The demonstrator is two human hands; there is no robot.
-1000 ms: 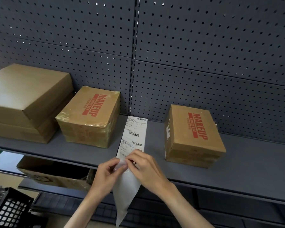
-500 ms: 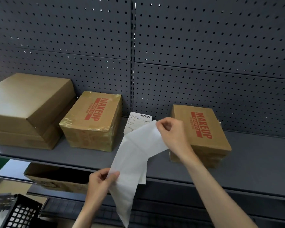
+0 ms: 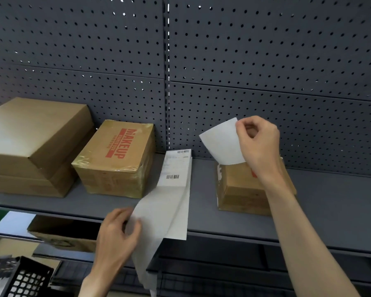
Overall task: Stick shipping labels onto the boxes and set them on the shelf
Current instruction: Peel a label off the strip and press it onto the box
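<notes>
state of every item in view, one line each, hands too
right hand: raised, pinching peeled label
peeled label: held above right box, not stuck on
left hand: gripping backing strip
backing strip: hanging off shelf edge, one printed label at its top
right makeup box: on shelf, closed
left makeup box: on shelf, taped shut, unlabelled on top
large box: on shelf, closed

Right box (image 3: 242, 187) lettering behind right hand (image 3: 258, 144); label strip (image 3: 174, 189) print blurred.

Red "MAKEUP" on taped box (image 3: 116, 155) top; barcodes on label strip (image 3: 176, 168), small print illegible.
</notes>
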